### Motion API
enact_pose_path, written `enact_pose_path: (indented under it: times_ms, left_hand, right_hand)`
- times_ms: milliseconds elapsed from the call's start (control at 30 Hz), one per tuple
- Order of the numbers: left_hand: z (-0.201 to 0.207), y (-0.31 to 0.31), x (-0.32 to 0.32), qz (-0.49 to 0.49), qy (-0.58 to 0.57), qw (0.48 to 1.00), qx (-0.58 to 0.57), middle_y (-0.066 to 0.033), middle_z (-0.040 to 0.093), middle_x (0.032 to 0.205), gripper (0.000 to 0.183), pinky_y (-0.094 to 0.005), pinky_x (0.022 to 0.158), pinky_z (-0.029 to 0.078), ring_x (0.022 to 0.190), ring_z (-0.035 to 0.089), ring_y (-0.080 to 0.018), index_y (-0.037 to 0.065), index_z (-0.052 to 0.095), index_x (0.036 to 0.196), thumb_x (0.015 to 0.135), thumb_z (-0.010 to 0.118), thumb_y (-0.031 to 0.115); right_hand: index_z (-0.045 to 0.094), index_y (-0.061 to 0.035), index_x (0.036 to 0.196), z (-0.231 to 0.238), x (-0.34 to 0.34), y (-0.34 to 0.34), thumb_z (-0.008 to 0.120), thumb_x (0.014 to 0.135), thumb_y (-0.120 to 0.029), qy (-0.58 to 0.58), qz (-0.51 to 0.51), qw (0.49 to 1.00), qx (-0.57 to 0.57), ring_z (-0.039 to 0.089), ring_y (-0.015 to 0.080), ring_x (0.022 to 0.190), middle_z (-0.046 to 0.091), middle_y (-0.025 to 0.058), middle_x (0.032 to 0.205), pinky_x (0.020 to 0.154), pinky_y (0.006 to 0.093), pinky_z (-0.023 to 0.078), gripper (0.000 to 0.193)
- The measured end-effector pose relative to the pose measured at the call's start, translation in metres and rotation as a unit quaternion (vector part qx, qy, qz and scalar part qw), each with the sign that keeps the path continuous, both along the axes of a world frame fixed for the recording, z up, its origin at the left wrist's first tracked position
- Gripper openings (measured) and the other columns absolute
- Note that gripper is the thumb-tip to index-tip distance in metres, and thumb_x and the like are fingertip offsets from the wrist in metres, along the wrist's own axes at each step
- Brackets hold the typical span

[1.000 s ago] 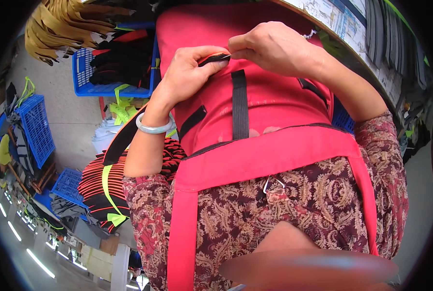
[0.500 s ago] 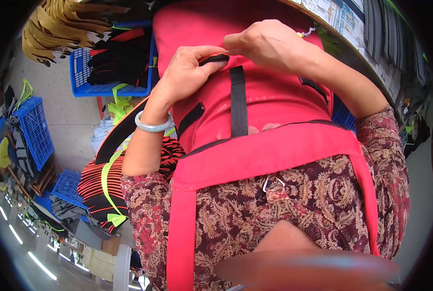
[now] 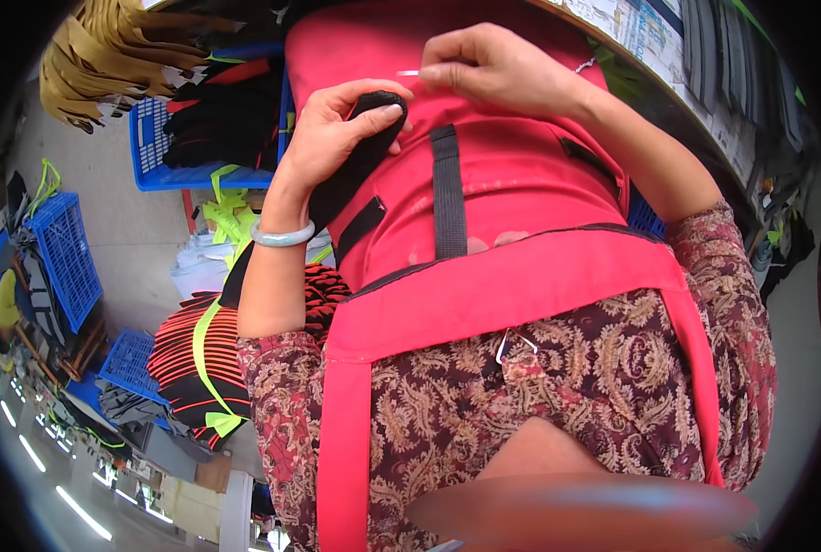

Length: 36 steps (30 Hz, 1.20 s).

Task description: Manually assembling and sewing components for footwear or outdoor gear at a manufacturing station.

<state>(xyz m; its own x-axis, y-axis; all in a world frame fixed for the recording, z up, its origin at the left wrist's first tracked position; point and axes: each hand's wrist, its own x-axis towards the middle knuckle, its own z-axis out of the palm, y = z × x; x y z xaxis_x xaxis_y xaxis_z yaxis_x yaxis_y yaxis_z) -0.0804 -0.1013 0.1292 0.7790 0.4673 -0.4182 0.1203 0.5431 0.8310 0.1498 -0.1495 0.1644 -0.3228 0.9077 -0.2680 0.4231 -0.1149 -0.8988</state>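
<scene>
left hand: fingers curled and clamped on the end of a black strap, thumb on top pressing the strap tip down against the red fabric. Pale bangle on that wrist.
right hand: fingertips pinched together on a thin pale sliver, looks like a needle or bit of thread, too small to tell which. It sticks out leftward toward the left hand's thumb.
hands, relative: close, not touching; the right one sits just above and to the right of the left.
red fabric piece: spread flat in front of the person, under both hands, running from their lap up to the far edge of the view. Black binding along its near edge.
black strap: runs from the left hand down and left, off the left side of the red piece.
centre strap: second black strip, lies upright down the middle of the red piece, just right of the left hand.
apron: red, worn over a patterned top, overlapped by the red piece's near edge.
floor, left: blue crate of dark goods, striped orange-black stack nearer the person.
</scene>
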Motion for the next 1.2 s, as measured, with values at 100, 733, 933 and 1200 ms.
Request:
enact_pose_path:
  times_ms: [100,733,933,1200]
  left_hand:
    - [0.001,-0.001,0.002,-0.003,-0.012,1.000,0.007,-0.0042,0.066,0.084,0.024,-0.0226,0.065,0.052,0.070,0.063,-0.0112,0.000,0.064,0.110,0.088,0.065,0.009]
    - [-0.003,0.005,0.001,0.042,-0.062,0.997,-0.009,-0.0075,0.069,0.087,0.018,-0.0230,0.067,0.053,0.072,0.066,-0.0133,0.000,0.064,0.104,0.088,0.065,0.008]
    - [-0.005,0.001,0.005,0.035,-0.046,0.998,0.037,-0.0063,0.068,0.086,0.021,-0.0221,0.066,0.053,0.072,0.065,-0.0118,0.000,0.063,0.109,0.090,0.063,0.010]
    - [0.008,-0.012,0.013,-0.006,-0.005,0.996,0.090,0.0006,0.064,0.084,0.021,-0.0198,0.068,0.048,0.075,0.058,-0.0055,-0.001,0.065,0.107,0.092,0.062,0.015]
  right_hand:
    - [0.059,0.0033,0.088,0.004,-0.003,-0.003,0.058,0.093,-0.020,-0.025,0.034,0.999,0.023,0.041,0.0097,0.062,0.043,0.0048,0.062,0.057,0.0291,0.039,0.024]
    - [0.061,-0.0027,0.086,-0.012,0.006,0.002,0.055,0.096,-0.028,0.048,-0.056,0.992,-0.106,0.038,0.0015,0.055,0.045,-0.0063,0.060,0.050,0.0209,0.030,0.028]
    - [0.059,0.0019,0.088,0.002,-0.003,-0.002,0.058,0.094,-0.021,0.001,0.000,1.000,0.003,0.040,0.0070,0.060,0.043,0.0018,0.062,0.054,0.0253,0.035,0.024]
    - [0.060,0.0032,0.091,0.032,-0.001,0.007,0.059,0.090,-0.017,-0.087,0.081,0.991,0.068,0.055,0.0293,0.063,0.058,0.0180,0.072,0.064,0.0351,0.046,0.020]
